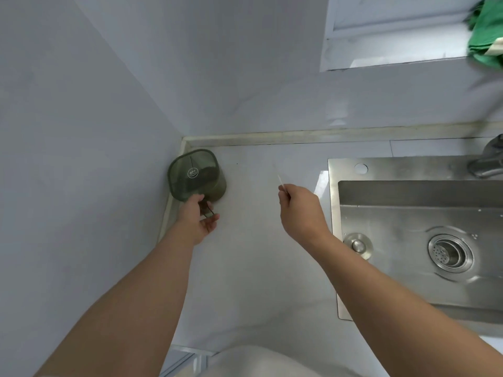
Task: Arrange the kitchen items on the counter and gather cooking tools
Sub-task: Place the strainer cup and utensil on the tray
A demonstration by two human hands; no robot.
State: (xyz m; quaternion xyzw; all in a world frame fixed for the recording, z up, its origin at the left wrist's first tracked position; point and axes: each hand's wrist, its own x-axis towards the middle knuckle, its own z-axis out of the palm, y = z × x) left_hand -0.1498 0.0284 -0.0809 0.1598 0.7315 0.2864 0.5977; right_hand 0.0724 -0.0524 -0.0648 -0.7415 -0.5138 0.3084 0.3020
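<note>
The green container [196, 175] stands in the far left corner of the counter [258, 268], close against the side wall [81, 104] and just short of the raised strip [299, 136] along the back wall. The left hand [197, 219] reaches to its near side with fingers loosely spread and the thumb tip touching the container's lower edge. A thin dark loop lies by the palm, too small to identify. The right hand [299, 208] hovers above the middle of the counter, thumb and forefinger pinching a slim white stick [281, 182] that points away from the person. Between the two hands, and from them back to the near edge, the white surface lies open. To the right the steel sink [333, 213] bounds that room, its rim just beside the right wrist, with a drain strainer [449, 253] in the basin. The faucet [487, 161] and a green cloth [487, 42] on the window ledge [394, 53] are cut off by the right edge.
</note>
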